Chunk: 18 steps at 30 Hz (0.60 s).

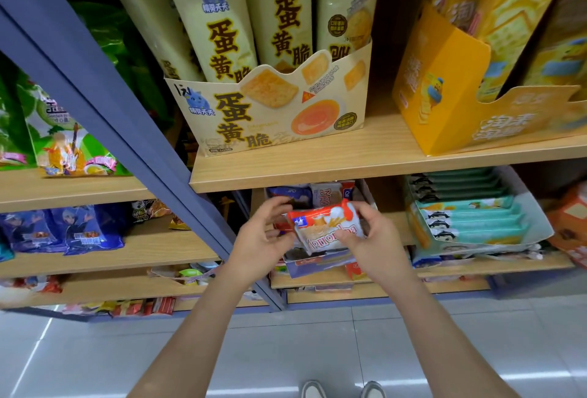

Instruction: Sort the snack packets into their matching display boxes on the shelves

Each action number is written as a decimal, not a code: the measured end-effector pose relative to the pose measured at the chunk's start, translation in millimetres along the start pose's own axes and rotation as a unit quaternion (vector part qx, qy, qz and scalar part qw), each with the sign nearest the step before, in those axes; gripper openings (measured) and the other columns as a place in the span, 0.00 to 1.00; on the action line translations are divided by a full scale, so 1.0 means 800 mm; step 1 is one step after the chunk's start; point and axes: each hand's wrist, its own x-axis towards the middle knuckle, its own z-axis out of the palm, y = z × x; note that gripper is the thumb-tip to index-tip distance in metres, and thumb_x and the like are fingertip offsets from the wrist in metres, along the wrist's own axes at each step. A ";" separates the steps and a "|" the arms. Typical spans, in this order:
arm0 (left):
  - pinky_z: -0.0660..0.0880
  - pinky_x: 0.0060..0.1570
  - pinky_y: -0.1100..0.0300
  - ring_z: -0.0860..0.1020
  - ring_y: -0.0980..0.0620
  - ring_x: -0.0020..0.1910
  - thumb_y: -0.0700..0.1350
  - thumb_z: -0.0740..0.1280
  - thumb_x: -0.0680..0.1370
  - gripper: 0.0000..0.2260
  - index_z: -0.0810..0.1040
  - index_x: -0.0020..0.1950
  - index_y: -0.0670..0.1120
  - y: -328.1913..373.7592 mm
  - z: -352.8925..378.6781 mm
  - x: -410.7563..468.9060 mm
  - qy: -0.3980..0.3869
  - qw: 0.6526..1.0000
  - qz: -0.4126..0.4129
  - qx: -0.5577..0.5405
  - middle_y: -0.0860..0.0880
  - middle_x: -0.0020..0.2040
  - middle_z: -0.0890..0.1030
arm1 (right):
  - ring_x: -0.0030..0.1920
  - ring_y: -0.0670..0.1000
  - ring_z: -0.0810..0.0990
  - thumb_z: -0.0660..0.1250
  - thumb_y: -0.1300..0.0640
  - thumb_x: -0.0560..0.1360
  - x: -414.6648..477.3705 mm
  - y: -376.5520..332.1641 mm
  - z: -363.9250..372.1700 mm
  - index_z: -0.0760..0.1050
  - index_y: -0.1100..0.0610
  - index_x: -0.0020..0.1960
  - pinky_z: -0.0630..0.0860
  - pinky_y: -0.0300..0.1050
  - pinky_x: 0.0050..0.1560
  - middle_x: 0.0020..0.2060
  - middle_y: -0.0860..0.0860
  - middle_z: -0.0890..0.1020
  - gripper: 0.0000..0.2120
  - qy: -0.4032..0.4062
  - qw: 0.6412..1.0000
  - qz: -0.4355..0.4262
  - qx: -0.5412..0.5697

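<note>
A red and white biscuit packet (324, 223) is held between both hands in front of the middle shelf. My right hand (371, 238) grips its right end, with fingers curled over the top and the thumb under it. My left hand (263, 238) touches its left end with spread, slightly bent fingers. Just below and behind the packet sits a blue and white display box (317, 266) with similar packets (327, 192) standing at its back. Part of the box is hidden by my hands.
A teal display box (476, 223) of flat packets stands to the right. On the shelf above are a cream box (273, 111) of tall bags and a yellow box (444, 96). A blue upright post (127, 130) runs on the left, with more snacks beyond it.
</note>
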 end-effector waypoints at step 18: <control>0.76 0.51 0.56 0.77 0.47 0.57 0.50 0.67 0.78 0.16 0.73 0.64 0.50 -0.021 0.008 0.008 -0.062 0.888 0.026 0.456 0.46 0.57 0.80 | 0.55 0.54 0.76 0.70 0.66 0.73 0.023 -0.001 0.026 0.82 0.55 0.58 0.75 0.50 0.55 0.53 0.51 0.84 0.15 -0.057 0.899 -0.255 -0.352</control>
